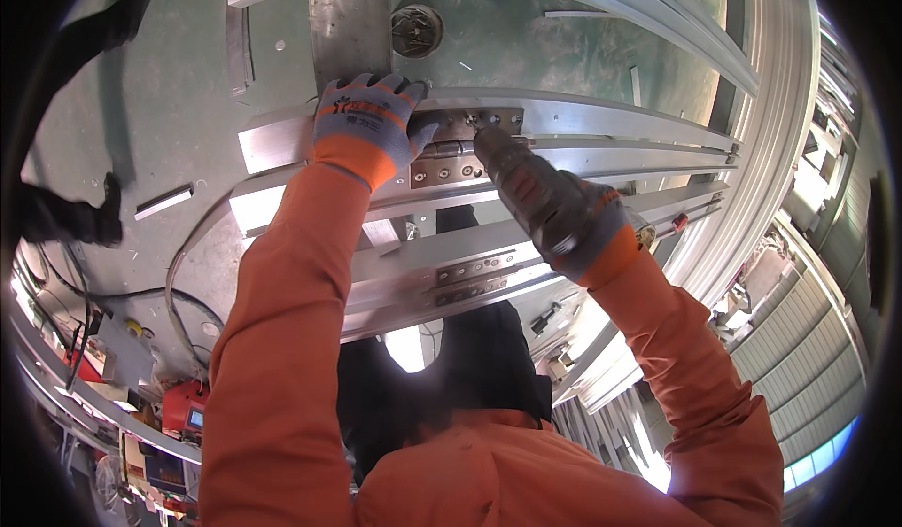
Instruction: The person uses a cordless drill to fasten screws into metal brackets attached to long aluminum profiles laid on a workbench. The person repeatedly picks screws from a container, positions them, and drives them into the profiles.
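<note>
While my gloved left hand presses flat, grip open, on the silver aluminium frame rail, my right hand clasps a blurred tool at the steel hinge plate, three o'clock of the left.

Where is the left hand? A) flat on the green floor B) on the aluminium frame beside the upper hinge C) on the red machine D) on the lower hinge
B: the gloved left hand presses on the aluminium frame right beside the upper hinge.
</note>
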A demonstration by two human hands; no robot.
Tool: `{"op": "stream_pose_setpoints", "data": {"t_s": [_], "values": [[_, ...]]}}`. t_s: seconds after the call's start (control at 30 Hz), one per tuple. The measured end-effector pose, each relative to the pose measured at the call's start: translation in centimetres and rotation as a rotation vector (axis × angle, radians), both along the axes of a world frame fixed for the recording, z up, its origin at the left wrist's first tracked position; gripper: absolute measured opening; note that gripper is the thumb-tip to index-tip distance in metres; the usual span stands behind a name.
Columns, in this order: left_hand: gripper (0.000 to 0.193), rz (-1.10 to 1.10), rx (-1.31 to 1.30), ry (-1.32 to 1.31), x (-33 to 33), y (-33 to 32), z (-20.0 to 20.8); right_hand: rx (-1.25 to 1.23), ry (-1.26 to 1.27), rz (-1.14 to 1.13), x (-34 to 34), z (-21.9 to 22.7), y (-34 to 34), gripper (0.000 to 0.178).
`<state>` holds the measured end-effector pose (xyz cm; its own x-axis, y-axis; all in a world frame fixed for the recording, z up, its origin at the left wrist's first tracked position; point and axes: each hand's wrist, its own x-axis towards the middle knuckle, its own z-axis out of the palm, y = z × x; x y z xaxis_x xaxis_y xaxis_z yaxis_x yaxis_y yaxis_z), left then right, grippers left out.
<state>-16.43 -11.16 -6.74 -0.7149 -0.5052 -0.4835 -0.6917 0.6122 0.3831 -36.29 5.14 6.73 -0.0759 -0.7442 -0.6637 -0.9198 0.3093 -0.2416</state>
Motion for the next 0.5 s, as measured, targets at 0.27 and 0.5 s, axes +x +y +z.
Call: {"op": "stream_pose_setpoints", "data": {"t_s": [0.27, 0.5], "values": [[0.054, -0.004, 0.088, -0.019, 0.0, -0.3, -0.1, 0.1, -0.057, -0.089, 1.1, 1.1, -1.8, 0.047], [0.05, 0.015, 0.097, -0.003, -0.1, -0.5, 0.2, 0.042, -0.129, -0.201, 0.6, 0.5, -1.3, 0.046]]}}
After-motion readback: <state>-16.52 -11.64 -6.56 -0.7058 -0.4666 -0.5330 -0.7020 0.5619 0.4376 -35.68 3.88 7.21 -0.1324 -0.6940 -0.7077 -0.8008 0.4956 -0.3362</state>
